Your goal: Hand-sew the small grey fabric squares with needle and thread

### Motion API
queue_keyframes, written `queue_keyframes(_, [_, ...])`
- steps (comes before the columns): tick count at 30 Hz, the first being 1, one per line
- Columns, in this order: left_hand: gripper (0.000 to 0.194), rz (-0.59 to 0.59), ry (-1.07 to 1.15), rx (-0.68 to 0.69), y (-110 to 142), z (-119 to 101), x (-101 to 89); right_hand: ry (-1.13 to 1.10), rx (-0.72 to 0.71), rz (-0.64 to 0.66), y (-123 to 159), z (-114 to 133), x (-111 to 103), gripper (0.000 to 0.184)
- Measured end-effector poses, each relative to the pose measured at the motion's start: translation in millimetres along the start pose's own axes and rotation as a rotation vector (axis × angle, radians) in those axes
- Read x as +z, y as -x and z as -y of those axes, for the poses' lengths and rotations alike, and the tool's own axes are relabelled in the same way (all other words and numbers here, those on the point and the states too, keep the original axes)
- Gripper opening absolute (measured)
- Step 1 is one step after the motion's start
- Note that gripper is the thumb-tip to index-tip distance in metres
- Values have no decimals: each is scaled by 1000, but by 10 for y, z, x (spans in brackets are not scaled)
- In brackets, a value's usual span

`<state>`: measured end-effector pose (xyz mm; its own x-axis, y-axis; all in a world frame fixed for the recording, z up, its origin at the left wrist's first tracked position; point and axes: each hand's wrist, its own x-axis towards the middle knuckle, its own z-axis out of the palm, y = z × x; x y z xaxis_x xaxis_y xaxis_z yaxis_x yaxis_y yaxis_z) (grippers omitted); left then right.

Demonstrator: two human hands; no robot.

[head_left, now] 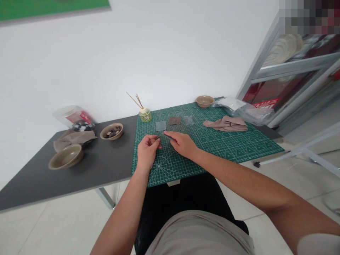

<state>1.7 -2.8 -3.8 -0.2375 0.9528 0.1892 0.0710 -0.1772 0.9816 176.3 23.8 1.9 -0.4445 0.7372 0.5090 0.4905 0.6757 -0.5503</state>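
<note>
Both my hands rest on a green cutting mat [239,147] near its front left part. My left hand [147,150] is curled, its fingers pinching a small dark piece I cannot make out. My right hand [181,142] lies just to the right, fingers pressed together and pointing left toward the left hand's fingertips. Beyond the hands, a row of three small squares lies on the mat: a pale translucent one [160,125], a brown one [174,120] and a clear one [188,120].
A reed diffuser jar [145,114] stands at the mat's back left. A beige cloth [225,124], a tan bowl [204,101] and plastic bags [245,109] lie at the back right. On the grey table, left: a bowl of dark bits [112,131], another bowl [65,156], a plastic container [75,118].
</note>
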Motion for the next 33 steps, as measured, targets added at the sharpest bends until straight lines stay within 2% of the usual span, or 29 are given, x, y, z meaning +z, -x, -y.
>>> queue_keyframes(4, [31,16,65,-47,-16,-15,-11,-27,54,-1,-63,46,-33,45])
queue_keyframes(8, [30,29,146,-36,-17,-36,1,-122,139,3,-140,138,-47,37])
queue_keyframes(14, [33,37,179,-13,-32,-21,0,-335,162,9,-148,99,106,33])
queue_keyframes(19, [33,56,117,-74,-48,11,-28,-386,166,1,-122,31,145,24])
queue_keyframes(24, [33,80,14,-57,-64,81,-50,-538,259,13,-111,25,137,20])
queue_keyframes(33, [31,109,-4,-59,-68,106,-52,-502,268,17,-103,-33,175,19])
